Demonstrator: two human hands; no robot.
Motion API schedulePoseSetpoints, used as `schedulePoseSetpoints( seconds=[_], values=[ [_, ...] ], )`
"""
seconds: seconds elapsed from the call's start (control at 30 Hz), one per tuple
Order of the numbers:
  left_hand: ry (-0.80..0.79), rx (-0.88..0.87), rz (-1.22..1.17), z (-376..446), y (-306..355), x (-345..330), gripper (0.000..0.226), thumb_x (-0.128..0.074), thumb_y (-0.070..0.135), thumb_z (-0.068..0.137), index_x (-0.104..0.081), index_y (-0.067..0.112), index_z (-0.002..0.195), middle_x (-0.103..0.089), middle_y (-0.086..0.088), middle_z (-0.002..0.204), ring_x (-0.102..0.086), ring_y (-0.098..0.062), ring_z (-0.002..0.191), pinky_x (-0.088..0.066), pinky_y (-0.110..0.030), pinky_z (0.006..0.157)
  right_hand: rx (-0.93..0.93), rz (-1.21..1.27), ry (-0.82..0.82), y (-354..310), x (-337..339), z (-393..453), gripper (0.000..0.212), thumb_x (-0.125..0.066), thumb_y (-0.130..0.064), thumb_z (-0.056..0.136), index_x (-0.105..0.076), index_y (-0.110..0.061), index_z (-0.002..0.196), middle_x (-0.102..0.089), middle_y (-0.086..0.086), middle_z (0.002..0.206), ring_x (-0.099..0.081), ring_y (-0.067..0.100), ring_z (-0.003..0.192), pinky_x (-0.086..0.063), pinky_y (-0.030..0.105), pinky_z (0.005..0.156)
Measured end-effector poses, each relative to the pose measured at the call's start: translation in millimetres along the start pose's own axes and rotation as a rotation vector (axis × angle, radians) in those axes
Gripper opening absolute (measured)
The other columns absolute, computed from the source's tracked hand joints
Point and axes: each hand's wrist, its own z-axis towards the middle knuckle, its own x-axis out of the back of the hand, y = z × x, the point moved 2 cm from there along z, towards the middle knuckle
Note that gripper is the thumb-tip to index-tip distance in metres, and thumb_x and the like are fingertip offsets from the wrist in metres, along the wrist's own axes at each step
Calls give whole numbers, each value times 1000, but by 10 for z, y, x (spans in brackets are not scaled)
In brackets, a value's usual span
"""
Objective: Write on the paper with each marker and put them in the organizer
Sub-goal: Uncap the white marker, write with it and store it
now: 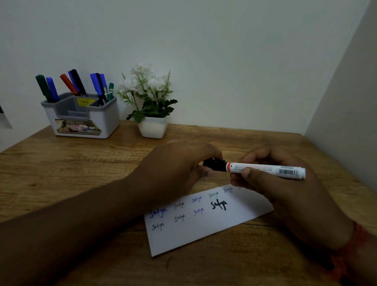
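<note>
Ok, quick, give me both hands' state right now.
Left hand: grips the black cap of the marker.
Right hand: holds the marker's white barrel, level above the paper.

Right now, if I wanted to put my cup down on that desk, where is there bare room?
Bare wood shows on the table in front of the organizer, left of the left hand, and along the near edge below the paper. The middle is crowded: both hands hold the marker over the paper. The back holds the organizer and flower pot.

table (74,170): grained wood, matt | organizer (106,122): smooth plastic | paper (201,232): matt
</note>
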Motion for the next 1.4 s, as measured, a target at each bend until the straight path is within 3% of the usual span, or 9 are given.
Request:
schedulePoseSetpoints(
  seconds=[0.2,0.33,0.4,0.5,0.6,0.7,0.97,1.2,1.4],
  values=[
    [105,-114,49,33,63,13,19,-60,22,90,-66,22,108,-70,10,94,-60,-7,90,-34,-34,112,-31,185,34,58,-8,-19,24,-71,-16,77,-66,1,93,-79,14,90,-78,26,87,-62,34,83],
    [128,-135,152,13,126,25,19,-64,20,86,-67,20,104,-73,5,88,-65,-24,99,-22,-18,105,-35,176,42,65,-26,-29,25,-72,-16,77,-63,3,91,-79,14,87,-78,24,84,-63,28,76],
    [91,-102,111,33,109,14,20,-69,19,88,-66,21,107,-72,7,93,-57,-16,104,-16,-14,107,-26,120,34,51,-34,-19,28,-73,-19,77,-66,0,96,-79,10,87,-78,21,84,-63,27,77],
    [39,-87,88,78,49,17,24,-67,25,91,-64,26,115,-69,12,105,-50,3,100,-23,-38,119,-23,55,28,44,-44,15,19,-74,-21,83,-71,-10,99,-80,6,93,-77,18,90,-61,37,86],
    [3,-52,175,80,-5,36,45,-61,40,93,-50,30,135,-61,12,132,-48,-6,128,-11,-50,122,-5,82,63,25,-21,39,21,-76,-24,82,-74,-15,100,-78,7,100,-74,24,99,-56,52,96],
    [-18,-24,365,59,-86,70,66,-40,63,94,-27,30,150,-32,6,159,-14,-20,151,-6,-59,119,13,96,116,0,30,40,20,-78,-24,80,-75,-19,100,-76,7,104,-71,27,103,-52,59,98],
    [25,118,575,111,-245,526,81,-15,75,90,8,33,155,15,1,165,24,-27,148,5,-65,115,-126,304,12,-148,-145,305,37,-71,-20,80,-67,-1,111,-71,18,117,-73,26,103,-56,47,96],
    [87,301,632,-428,-719,1125,81,-11,76,89,16,35,153,21,2,163,29,-26,146,8,-65,115,-239,324,-200,-493,-918,720,20,-47,-19,105,-49,-11,124,-58,26,116,-70,40,93,-62,45,71],
    [117,506,694,-1203,-1337,1527,81,-10,79,89,17,37,153,20,2,163,28,-25,147,7,-64,116,-198,113,-296,-631,-1782,994,27,-50,-21,104,-45,-19,130,-54,22,122,-66,46,104,-63,48,71]
  ],
)
